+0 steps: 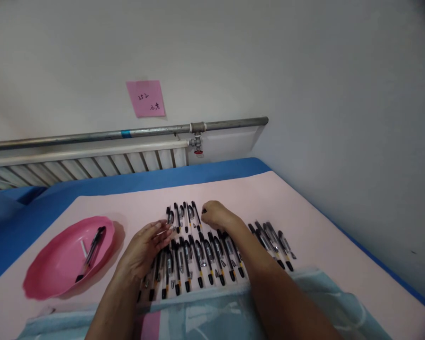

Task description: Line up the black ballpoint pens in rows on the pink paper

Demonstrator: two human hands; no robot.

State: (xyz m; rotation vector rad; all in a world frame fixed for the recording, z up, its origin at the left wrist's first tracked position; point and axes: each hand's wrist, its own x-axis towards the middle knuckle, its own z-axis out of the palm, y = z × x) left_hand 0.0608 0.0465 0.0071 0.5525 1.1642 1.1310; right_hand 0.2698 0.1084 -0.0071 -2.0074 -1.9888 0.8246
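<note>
My right hand (217, 216) is closed in a pinch at the right end of the far row of pen parts (186, 212). A small black pen part (204, 211) shows at its fingertips; most of it is hidden. My left hand (150, 246) hovers at that row's left end, fingers apart, holding nothing I can see. Nearer to me lies a longer row of taken-apart pens (199, 257), with black caps, clear barrels, refills and tiny metal pieces side by side. My left hand and right forearm cover parts of this row.
A pink scalloped dish (49, 264) at the left holds a pen (94, 250) and a small white stick. More pen parts (269, 238) lie to the right. Pale pink sheeting (233, 191) covers the blue surface (212, 169). Behind it are a radiator (92, 165), pipe and wall.
</note>
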